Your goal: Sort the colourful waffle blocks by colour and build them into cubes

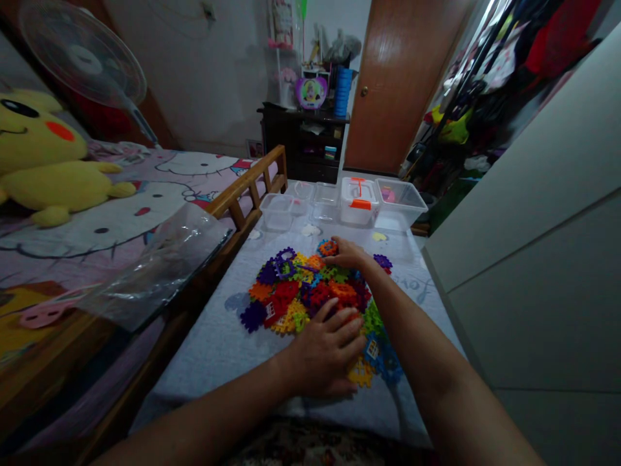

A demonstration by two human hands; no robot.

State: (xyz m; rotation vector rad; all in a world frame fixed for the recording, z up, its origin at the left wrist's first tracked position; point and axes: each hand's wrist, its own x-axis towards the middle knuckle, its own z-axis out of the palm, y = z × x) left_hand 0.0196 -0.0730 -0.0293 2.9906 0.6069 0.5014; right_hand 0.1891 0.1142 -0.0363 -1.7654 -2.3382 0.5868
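A pile of colourful plastic gear and square pieces (286,291) lies on the cloth-covered table (204,362). Over the near side of the pile, my left hand (330,353) rests with its fingers spread and nothing gripped. My right hand (347,252) reaches to the far edge of the pile, its fingers closed around the side of an orange and blue gear piece (327,247). Yellow pieces (361,373) and blue pieces (388,362) lie between my forearms. A purple gear (383,261) shows just right of my right wrist.
Clear plastic boxes (277,213) line the table's far end, with a white lidded box with orange clips (359,200) among them. Left are a wooden bed rail (247,188), a plastic bag (160,265) and a yellow plush toy (58,162). A white cabinet (533,194) stands right.
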